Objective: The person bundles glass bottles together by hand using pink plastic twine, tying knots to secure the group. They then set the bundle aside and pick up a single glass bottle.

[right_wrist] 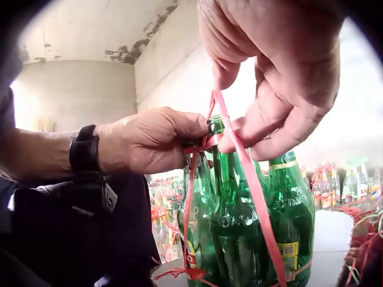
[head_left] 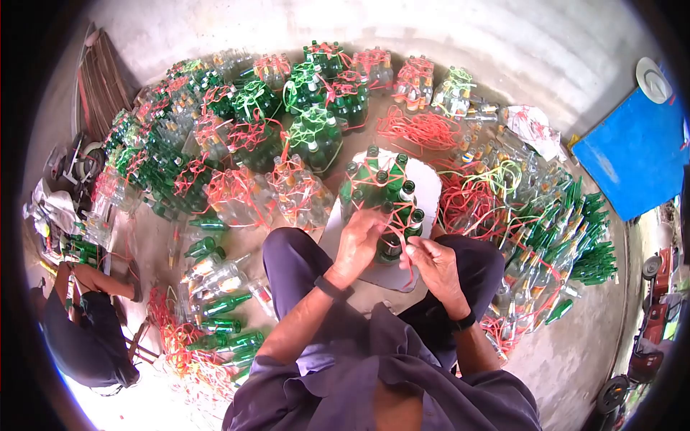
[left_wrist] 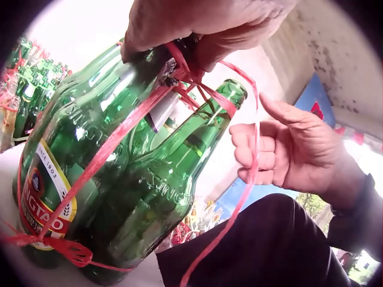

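Strap-tying, apparently: left hand (head_left: pixel 356 249) pinches red strap (right_wrist: pixel 258 198) atop green bottles (left_wrist: pixel 157 206), 12 o'clock; right hand's (head_left: pixel 440 274) grip indeterminate; next requires tightening.

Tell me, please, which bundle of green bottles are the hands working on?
The bundle on the white board; the other green bundles stand off the board.

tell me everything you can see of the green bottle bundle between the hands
The green bottle bundle is shiny, see-through and glass-like, its bottles standing close together, necks up, on a white board. One label shows "SINCE 1903" and "NGTAO". Red, plastic-looking strap circles it low, knotted, and runs up to the necks. The left hand holds strap at the necks; the right hand pinches a length.
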Tool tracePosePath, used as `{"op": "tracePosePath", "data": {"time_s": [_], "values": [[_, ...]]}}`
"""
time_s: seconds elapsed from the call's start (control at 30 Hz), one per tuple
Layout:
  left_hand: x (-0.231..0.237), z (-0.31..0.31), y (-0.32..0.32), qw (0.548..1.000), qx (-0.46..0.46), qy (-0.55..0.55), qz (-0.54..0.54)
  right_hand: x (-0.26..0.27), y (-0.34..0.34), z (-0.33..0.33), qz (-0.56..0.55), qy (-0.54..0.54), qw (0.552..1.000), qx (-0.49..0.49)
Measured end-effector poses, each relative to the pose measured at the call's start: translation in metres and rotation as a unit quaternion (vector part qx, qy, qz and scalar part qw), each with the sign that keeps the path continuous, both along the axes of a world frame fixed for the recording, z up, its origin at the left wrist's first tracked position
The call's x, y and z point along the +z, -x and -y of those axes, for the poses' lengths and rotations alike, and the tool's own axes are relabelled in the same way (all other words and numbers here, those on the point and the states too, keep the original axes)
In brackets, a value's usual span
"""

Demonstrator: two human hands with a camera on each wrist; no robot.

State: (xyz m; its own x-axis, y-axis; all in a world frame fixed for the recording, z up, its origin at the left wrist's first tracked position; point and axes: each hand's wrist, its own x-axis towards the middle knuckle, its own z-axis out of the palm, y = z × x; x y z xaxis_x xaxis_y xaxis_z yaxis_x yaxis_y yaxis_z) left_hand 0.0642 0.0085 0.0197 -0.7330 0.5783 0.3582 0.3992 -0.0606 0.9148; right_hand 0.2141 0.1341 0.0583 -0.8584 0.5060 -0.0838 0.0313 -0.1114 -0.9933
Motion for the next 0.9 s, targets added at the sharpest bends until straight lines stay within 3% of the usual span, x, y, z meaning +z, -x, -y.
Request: {"op": "tracePosePath", "data": {"time_s": [0.07, 0.17, 0.23, 0.3, 0.43, 0.53, 0.57, 0.63, 0.7, 0.77, 0.9], "values": [[0.001, -0.002, -0.001, 1.0, 0.006, -0.003, 0.012, 0.0, -0.007, -0.002, 0.01, -0.044, 0.999, 0.01], [0.005, -0.002, -0.002, 0.995, 0.065, 0.012, -0.073, 0.012, -0.014, 0.0, 0.031, -0.114, 0.993, 0.007], [0.021, 0.002, -0.003, 0.97, 0.119, 0.101, -0.188, 0.023, -0.015, -0.004, 0.049, -0.125, 0.991, 0.026], [0.019, 0.001, -0.002, 0.966, 0.125, 0.112, -0.195, 0.029, -0.01, -0.006, 0.017, -0.118, 0.993, 0.018], [0.023, 0.001, -0.001, 0.954, 0.131, 0.174, -0.205, 0.045, -0.003, -0.024, 0.02, -0.191, 0.977, 0.095], [0.018, 0.0, 0.002, 0.957, 0.128, 0.177, -0.192, 0.058, 0.006, -0.035, 0.108, -0.299, 0.941, 0.12], [0.015, -0.001, 0.002, 0.957, 0.128, 0.177, -0.191, 0.059, 0.008, -0.039, 0.109, -0.299, 0.94, 0.12], [0.012, -0.001, 0.004, 0.969, 0.117, 0.162, -0.145, 0.061, 0.015, -0.045, 0.067, -0.434, 0.893, 0.102], [0.008, -0.002, 0.004, 0.977, 0.118, 0.137, -0.112, 0.064, 0.021, -0.049, 0.081, -0.468, 0.873, 0.114], [0.005, -0.002, 0.005, 0.983, 0.119, 0.113, -0.078, 0.057, 0.029, -0.049, 0.073, -0.568, 0.815, 0.086], [0.0, -0.003, 0.006, 0.985, 0.119, 0.102, -0.07, 0.058, 0.046, -0.041, 0.074, -0.613, 0.782, 0.089]]}}
